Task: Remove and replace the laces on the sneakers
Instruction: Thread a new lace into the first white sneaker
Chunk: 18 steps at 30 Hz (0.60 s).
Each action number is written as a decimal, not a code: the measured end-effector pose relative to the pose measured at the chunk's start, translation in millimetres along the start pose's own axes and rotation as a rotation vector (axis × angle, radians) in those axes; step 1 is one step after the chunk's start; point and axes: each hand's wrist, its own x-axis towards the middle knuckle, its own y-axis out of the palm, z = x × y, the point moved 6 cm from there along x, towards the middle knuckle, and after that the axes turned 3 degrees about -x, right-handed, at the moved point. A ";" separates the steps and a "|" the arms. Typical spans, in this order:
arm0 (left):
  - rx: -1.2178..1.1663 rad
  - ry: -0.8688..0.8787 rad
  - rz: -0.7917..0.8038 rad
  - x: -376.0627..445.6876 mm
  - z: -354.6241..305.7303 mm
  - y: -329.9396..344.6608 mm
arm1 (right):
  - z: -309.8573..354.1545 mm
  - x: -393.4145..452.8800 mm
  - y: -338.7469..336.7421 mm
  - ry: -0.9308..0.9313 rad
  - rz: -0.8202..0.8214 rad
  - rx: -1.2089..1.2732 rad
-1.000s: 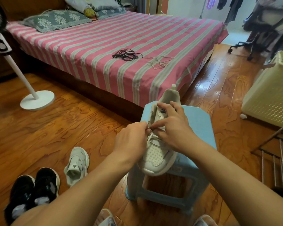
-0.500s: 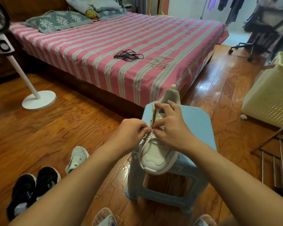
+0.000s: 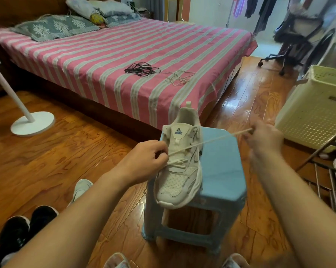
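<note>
A: Where is the sneaker?
B: The white sneaker lies on the blue stool, along its left edge, toe overhanging the near edge and heel toward the bed. It has a mesh toe and a tongue with a blue PEAK badge.

A: And the lace?
B: A pale lace runs taut across the tongue, from the left side of the shoe up to the right. Only the lowest eyelets near the toe carry crossings; the upper ones look bare.

A: The hands?
B: The left hand is curled at the shoe's left side, fingertips pinching the lace where it leaves the eyelets. The right hand, blurred, is closed around the lace's far end, above the stool's right edge.

A: Anything else?
B: A black lace bundle and a pale lace tangle lie apart near the bed's foot. Another white sneaker and black shoes sit on the floor at left.
</note>
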 end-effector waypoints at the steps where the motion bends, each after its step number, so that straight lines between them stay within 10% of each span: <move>1: -0.009 -0.004 0.010 -0.8 -2.4 2.0 | -4.6 14.3 -7.4 0.009 0.012 -0.216; 4: -0.007 0.008 0.041 -1.4 -10.0 8.0 | 4.4 -6.3 20.9 -0.476 0.230 -0.705; 7: -0.002 0.026 0.035 2.1 -12.2 6.9 | 21.5 -87.0 65.3 -0.949 0.596 -0.576; 11: -0.105 -0.015 0.081 5.5 -8.2 7.7 | 12.6 -131.8 86.0 -1.328 0.610 -0.691; 14: -0.137 -0.032 0.076 4.4 -5.8 6.3 | 34.1 -100.5 64.6 -1.202 0.287 -0.688; 18: -0.060 -0.024 0.057 3.8 -4.8 5.0 | 33.5 6.8 -13.7 -0.466 -0.140 -0.658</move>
